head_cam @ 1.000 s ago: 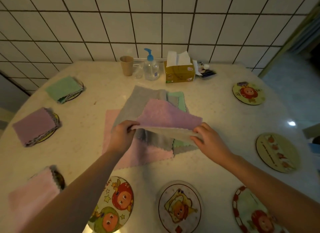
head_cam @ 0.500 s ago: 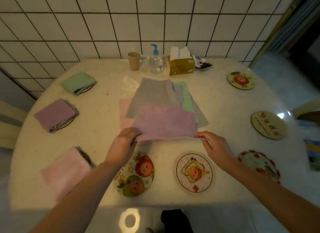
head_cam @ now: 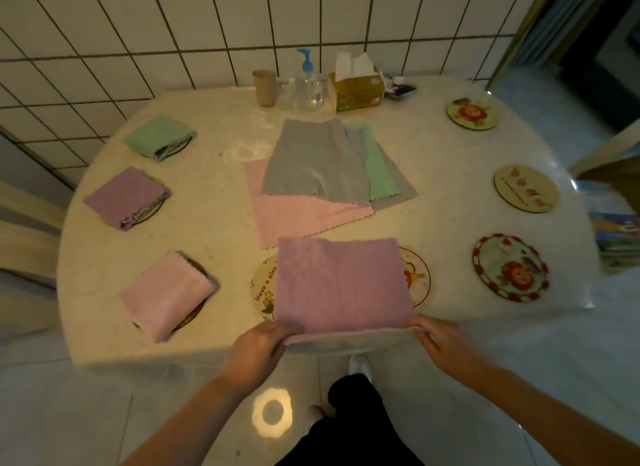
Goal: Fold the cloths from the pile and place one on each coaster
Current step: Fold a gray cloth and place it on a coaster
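Holding the purple cloth [head_cam: 341, 285] low in the middle of the frame, over two coasters. Pinching its near corners with left hand [head_cam: 258, 346] and right hand [head_cam: 445, 344], fingers curled tight.

Left hand [head_cam: 258, 341] and right hand [head_cam: 446, 344] extended forward, fingers pinched, bare forearms angled inward

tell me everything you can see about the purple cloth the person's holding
The purple cloth looks soft and fuzzy like microfibre, folded once into a wide rectangle, with the fold at its near edge. The left hand and right hand pinch its two near corners at the table's front edge. It lies fairly flat, spread over two picture coasters and hiding most of both.
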